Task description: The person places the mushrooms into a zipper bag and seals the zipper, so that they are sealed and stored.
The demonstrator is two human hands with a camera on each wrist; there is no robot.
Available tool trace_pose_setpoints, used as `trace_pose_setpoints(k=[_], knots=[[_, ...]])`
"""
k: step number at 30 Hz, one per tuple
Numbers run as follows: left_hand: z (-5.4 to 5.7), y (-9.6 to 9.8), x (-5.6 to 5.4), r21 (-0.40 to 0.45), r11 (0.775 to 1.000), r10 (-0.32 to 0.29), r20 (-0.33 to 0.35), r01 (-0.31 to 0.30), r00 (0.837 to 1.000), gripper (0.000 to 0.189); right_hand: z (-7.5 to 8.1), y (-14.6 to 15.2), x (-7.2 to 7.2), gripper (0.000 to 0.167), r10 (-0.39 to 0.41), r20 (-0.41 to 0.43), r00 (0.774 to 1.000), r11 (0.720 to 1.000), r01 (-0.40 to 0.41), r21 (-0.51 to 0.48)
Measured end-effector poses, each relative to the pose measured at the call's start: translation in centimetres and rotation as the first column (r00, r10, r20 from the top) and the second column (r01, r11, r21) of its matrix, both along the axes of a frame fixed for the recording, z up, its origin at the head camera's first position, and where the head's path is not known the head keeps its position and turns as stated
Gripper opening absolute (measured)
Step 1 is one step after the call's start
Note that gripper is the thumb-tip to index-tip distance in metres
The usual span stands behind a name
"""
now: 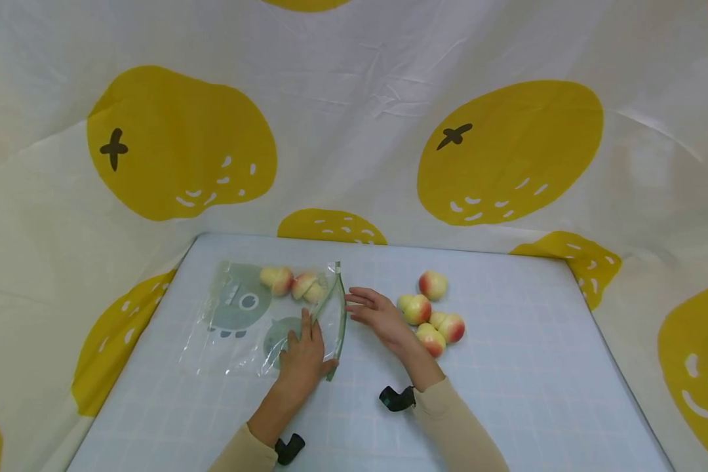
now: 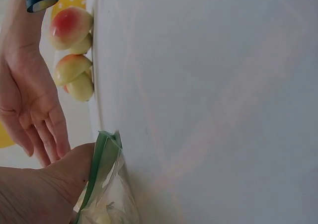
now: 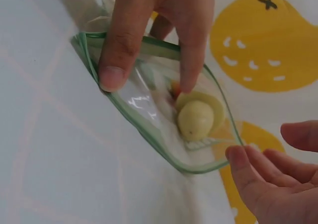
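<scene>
A clear zip bag (image 1: 244, 357) with grey-green cartoon prints and a green zip edge lies flat on the left half of the table. Two yellow-and-red toy mushrooms, one (image 1: 277, 280) left of the other (image 1: 308, 288), are inside it. My left hand (image 1: 303, 359) rests on the bag by its mouth, fingers spread. Its thumb (image 3: 113, 77) touches the lower green lip in the right wrist view, where the mouth gapes. Just right of the mouth, my right hand (image 1: 383, 321) hovers with loose fingers and thumb apart; its fingertips come up to the green edge, contact uncertain.
To the right of my right hand sit several more toy mushrooms (image 1: 415, 309) in a cluster, with a rounded one (image 1: 433, 285) behind them. The pale checked table (image 1: 525, 367) ends against a white curtain (image 1: 348, 131) with yellow fruit prints.
</scene>
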State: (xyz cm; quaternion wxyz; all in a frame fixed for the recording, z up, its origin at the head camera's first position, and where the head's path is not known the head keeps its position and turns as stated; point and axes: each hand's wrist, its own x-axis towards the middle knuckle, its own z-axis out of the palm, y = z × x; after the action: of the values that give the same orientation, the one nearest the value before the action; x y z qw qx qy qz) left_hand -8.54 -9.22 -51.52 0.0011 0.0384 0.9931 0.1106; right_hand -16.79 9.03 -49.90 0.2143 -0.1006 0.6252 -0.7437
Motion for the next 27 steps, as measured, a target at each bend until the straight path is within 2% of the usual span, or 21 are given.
trace_pose_setpoints(k=[9, 12, 20, 27], knots=[[-0.2, 0.1, -0.3, 0.015, 1.000, 0.021, 0.040, -0.021, 0.999, 0.098, 2.9, 2.9, 1.6, 0.046, -0.056, -0.100, 0.993, 0.996, 0.063, 0.070], [-0.1, 0.1, -0.3, 0.015, 1.000, 0.018, 0.032, -0.019, 0.999, 0.098, 3.5, 3.8, 2.0, 0.046, -0.085, -0.146, 0.986, 0.991, 0.098, 0.088], [0.2, 0.0, -0.1, 0.026, 1.000, 0.003, 0.006, -0.003, 1.000, 0.095, 5.0, 6.6, 2.8, 0.047, -0.145, -0.266, 0.953, 0.966, 0.195, 0.173], [0.2, 0.0, -0.2, 0.028, 1.000, 0.009, 0.021, -0.009, 1.000, 0.095, 6.0, 9.2, 3.7, 0.047, -0.206, -0.352, 0.913, 0.921, 0.302, 0.245]])
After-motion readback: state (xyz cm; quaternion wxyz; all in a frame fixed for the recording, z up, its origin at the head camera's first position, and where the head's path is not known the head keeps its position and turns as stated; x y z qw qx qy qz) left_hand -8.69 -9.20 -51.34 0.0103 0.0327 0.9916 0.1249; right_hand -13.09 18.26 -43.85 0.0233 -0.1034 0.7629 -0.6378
